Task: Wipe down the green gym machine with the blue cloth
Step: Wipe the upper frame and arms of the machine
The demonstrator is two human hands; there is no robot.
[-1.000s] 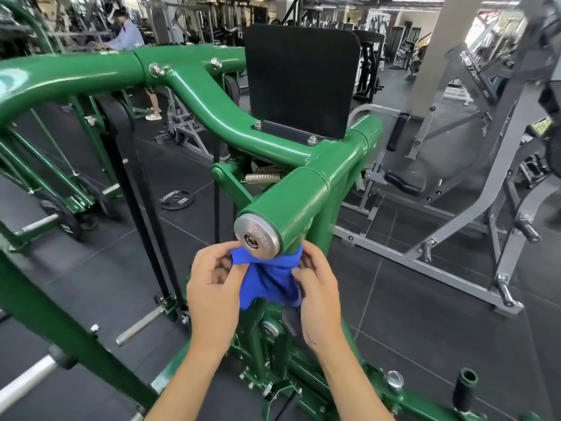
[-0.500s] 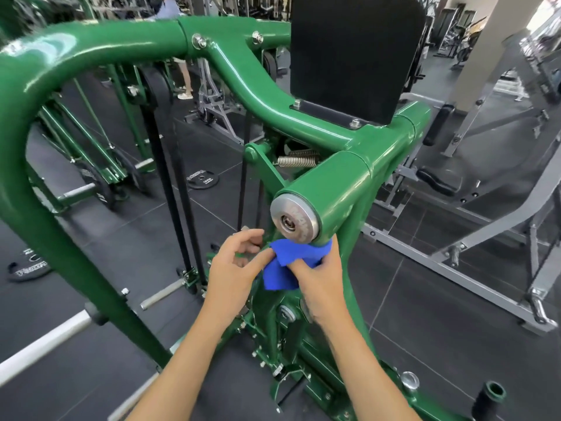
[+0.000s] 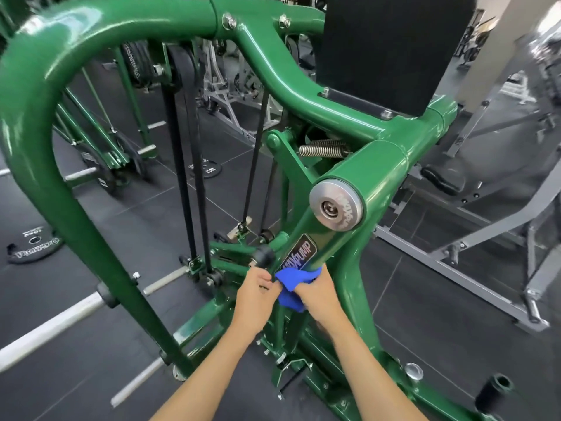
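Observation:
The green gym machine fills the view, with a thick curved tube on the left, a round silver end cap and a black back pad. Below the cap a slanted green post carries a black label plate. The blue cloth is wrapped around that post just under the label. My left hand pinches the cloth's left side. My right hand grips its right side against the post.
Black belts hang down behind the post. Silver weight pegs stick out at lower left. Weight plates lie on the dark floor. A grey machine frame stands to the right. A black capped stub rises at lower right.
Both hands and the cloth have slid down the post, from just under the silver end cap to below the label plate. The view has moved closer and lower.

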